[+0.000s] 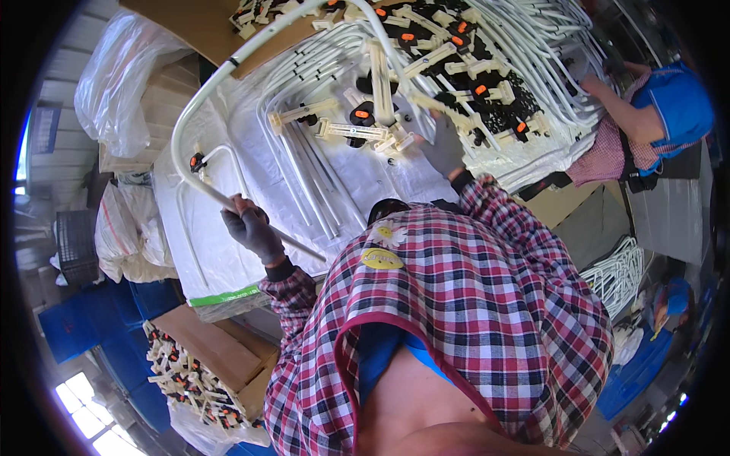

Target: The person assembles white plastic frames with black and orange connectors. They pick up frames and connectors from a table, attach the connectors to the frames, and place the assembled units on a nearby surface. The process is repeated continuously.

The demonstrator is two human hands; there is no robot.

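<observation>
My left hand (pixel 255 232), in a grey glove with bare fingertips, is closed around one leg of a large U-shaped white metal tube (pixel 181 144). The tube arches over the table, and its end sticks out below that hand. At its other leg, my right hand (pixel 443 149), gloved the same way, has its thumb and fingers bent around the tube. Close to its fingertips lie cream plastic brackets (pixel 352 131) with black knobs and orange tabs. One longer cream bracket (pixel 380 82) stands out toward the far side. More bent white tubes (pixel 308 178) lie between my hands.
Plastic film covers the table (pixel 228 262). Many tubes (pixel 525 45) and brackets are heaped at the far right, where a co-worker (pixel 646 114) in blue and pink stands. A carton of brackets (pixel 220 346) is below left; white sacks (pixel 129 232) stand at the left.
</observation>
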